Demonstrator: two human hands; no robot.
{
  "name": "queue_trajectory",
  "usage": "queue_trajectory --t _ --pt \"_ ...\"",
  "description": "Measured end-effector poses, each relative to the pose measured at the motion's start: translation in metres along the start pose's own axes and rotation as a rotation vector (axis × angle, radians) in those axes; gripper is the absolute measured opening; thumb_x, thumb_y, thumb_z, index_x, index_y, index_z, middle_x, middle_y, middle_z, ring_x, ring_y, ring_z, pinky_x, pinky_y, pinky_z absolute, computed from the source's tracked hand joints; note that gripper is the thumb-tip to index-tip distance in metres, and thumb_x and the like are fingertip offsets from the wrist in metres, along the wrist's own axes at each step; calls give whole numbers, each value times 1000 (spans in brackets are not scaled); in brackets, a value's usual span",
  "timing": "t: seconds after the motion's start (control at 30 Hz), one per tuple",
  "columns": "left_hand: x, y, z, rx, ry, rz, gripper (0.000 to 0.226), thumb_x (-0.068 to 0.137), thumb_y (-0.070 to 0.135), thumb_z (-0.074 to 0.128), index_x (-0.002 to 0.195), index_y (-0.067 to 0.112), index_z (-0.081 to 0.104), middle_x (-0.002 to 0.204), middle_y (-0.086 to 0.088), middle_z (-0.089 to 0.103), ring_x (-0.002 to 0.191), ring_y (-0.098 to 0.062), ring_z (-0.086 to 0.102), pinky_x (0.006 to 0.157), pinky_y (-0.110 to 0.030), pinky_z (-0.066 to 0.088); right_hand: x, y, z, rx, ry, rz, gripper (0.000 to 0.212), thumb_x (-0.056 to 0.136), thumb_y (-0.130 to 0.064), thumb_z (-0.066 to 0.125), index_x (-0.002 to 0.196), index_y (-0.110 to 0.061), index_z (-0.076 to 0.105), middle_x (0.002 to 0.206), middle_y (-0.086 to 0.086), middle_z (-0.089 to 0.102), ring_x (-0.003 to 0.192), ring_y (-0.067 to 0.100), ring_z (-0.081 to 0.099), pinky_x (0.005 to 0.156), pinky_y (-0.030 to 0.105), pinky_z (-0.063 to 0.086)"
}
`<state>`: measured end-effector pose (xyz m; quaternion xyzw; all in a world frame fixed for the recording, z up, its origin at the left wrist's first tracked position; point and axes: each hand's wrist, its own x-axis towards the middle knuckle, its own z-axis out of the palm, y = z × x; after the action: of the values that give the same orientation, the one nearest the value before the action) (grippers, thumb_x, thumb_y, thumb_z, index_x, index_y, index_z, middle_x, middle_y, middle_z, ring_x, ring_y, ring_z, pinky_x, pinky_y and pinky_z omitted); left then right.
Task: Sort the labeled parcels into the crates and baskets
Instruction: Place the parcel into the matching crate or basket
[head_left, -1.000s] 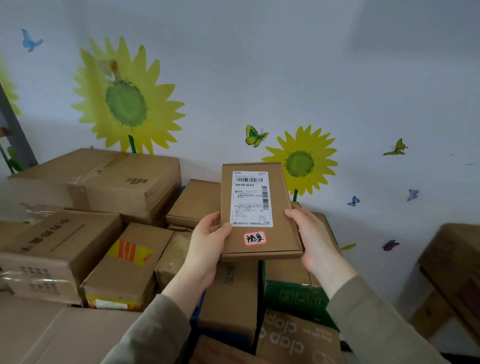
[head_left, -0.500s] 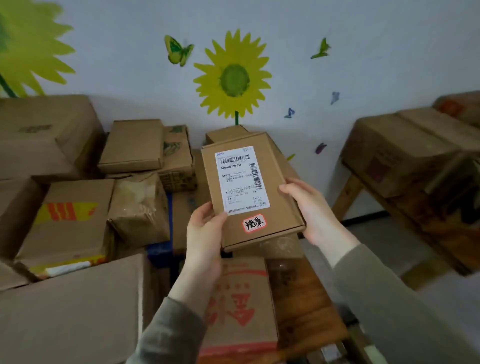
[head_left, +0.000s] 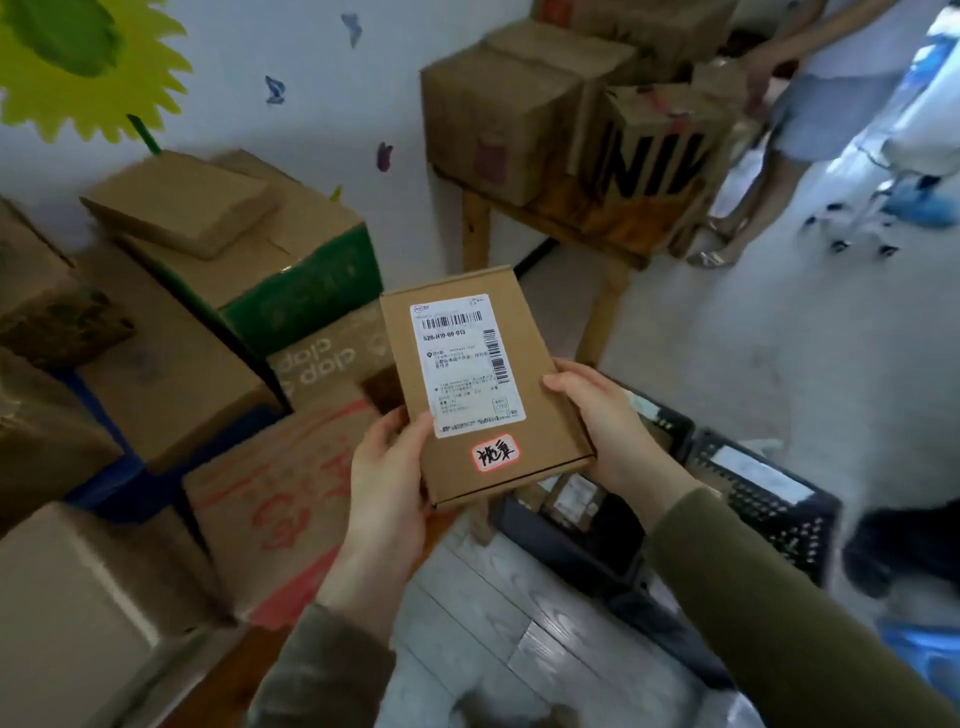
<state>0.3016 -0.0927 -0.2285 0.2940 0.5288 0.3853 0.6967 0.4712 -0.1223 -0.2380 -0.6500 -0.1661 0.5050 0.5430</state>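
Note:
I hold a flat brown parcel (head_left: 545, 415) in front of me, label side up. It carries a white shipping label with barcodes and a small red-edged sticker with handwriting near its lower edge. My left hand (head_left: 387, 478) grips its lower left corner. My right hand (head_left: 605, 421) grips its right edge. Below and to the right, on the floor, stand black perforated crates (head_left: 769, 514); the nearer crate (head_left: 576, 540) holds some parcels, partly hidden by my right arm.
A pile of cardboard boxes (head_left: 171, 364) fills the left side against the decorated wall. A wooden table (head_left: 587, 234) with more boxes stands at the back right. Another person (head_left: 810, 114) stands beside it. Bare floor (head_left: 779, 338) lies between table and crates.
My view has swung right and down from the box pile toward the floor, bringing the table, the crates and another person into sight. Both hands keep the same hold on the parcel.

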Motion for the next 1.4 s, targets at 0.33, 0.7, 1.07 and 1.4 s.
queue_trajectory --t 0.33,0.7,1.07,1.4 --pt "-31 -136 98 298 -248 -190 34 89 21 61 122 11 57 103 -6 72 93 -20 69 69 -30 55 -47 84 -182 214 274 107 29 91 -16 56 119 -20 60 98 6 69 76 16 66 56 25 53" --pt "-71 -305 188 557 -342 -452 18 94 17 55 110 12 62 98 -5 73 91 -20 67 77 -36 53 -83 210 -350 413 494 253 18 89 -13 58 103 -24 64 99 8 69 82 20 65 72 33 54" --pt "-78 -427 254 824 -458 -616 6 96 14 51 99 15 56 93 -1 69 79 -14 66 67 -32 57 -101 321 -434 532 803 361 29 89 -23 63 116 -16 61 111 5 67 100 22 65 78 33 54" --pt "-57 -555 288 1128 -591 -738 22 97 15 50 116 11 60 90 1 71 78 -13 65 51 -21 48 -99 417 -465 890 1189 557 10 91 -22 60 99 -16 63 105 5 66 99 19 62 87 32 51"
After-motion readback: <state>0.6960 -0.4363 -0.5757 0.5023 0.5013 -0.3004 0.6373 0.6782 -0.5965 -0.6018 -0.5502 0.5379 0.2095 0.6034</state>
